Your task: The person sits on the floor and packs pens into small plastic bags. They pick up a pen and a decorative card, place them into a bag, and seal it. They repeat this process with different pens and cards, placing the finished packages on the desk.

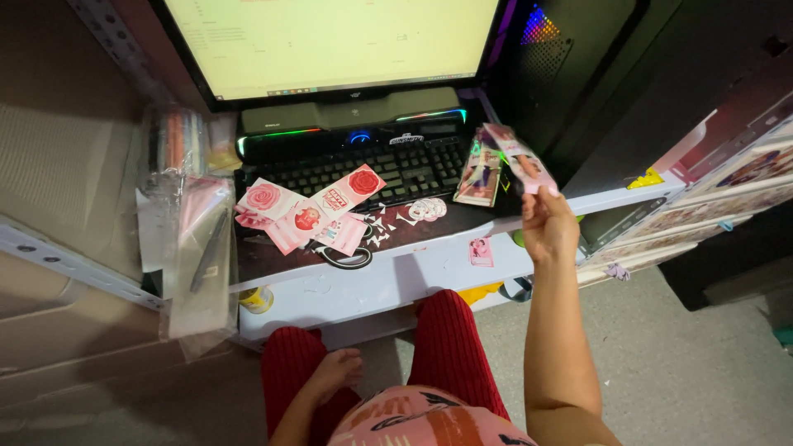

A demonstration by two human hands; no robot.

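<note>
The right hand (547,225) is raised just to the right of the keyboard (388,169), its grip closed on a small pink photo card (520,157) pinched by the lower edge between thumb and fingers, so the card hangs in the air above the right end of the desk (388,277) rather than lying on it. Just left of that card, touching the keyboard's right edge, a small stack of similar cards (479,175) leans upright. In front of the keyboard, on its near-left side, pink rose-printed packets (306,211) lie fanned and overlapping, with small white cut-out stickers (413,213) scattered just to the right of them; these look laid out but not gathered. One more pink card (481,251) sits on the pale front edge of the desk, below the keyboard's right corner. Further left of the keyboard, clear plastic sleeves (194,248) hang off the desk's side. The left hand (334,373) rests on the red-clothed lap well below the keyboard, fingers loosely curled and holding nothing. Judging by this layout, one card is picked out and in hand, while the stack, packets and stickers all remain on the desk unhandled, so most of the work seems to lie ahead.
</note>
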